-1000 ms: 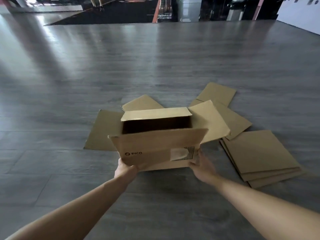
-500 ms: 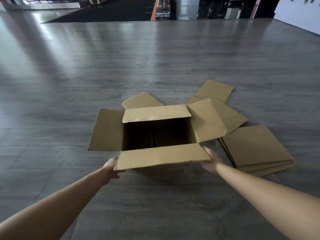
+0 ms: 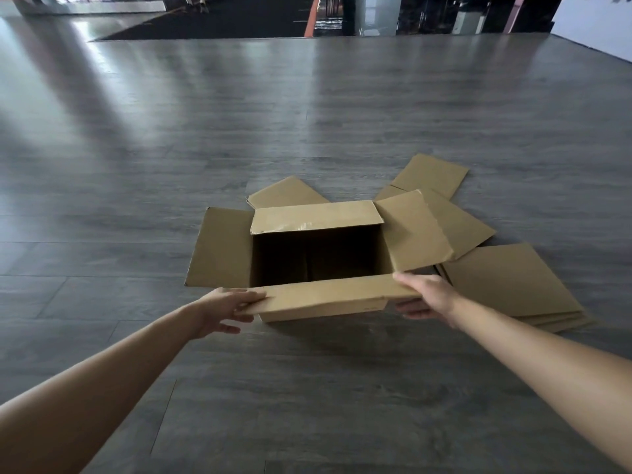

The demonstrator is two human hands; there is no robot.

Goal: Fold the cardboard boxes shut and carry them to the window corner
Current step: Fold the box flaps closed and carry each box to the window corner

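Observation:
An open brown cardboard box (image 3: 318, 306) stands upright on the grey floor in front of me, its inside dark and apparently empty. Its four top flaps are spread outward. My left hand (image 3: 225, 307) grips the left end of the near flap (image 3: 328, 294), thumb on top and fingers below. My right hand (image 3: 425, 295) grips the right end of the same flap. The left flap (image 3: 220, 248) and right flap (image 3: 415, 230) stick out sideways, and the far flap (image 3: 316, 216) leans back.
Flattened cardboard sheets lie on the floor: a stack (image 3: 513, 285) at the right, more sheets (image 3: 431, 174) behind the box, one (image 3: 285, 195) behind its far left corner. A black mat (image 3: 222, 18) and dark furniture are far ahead, a white wall (image 3: 595, 22) at the far right.
The box, tilted toward me a second ago, now stands upright on the floor with its opening up. Both hands moved from its lower front edge up to the ends of the near flap.

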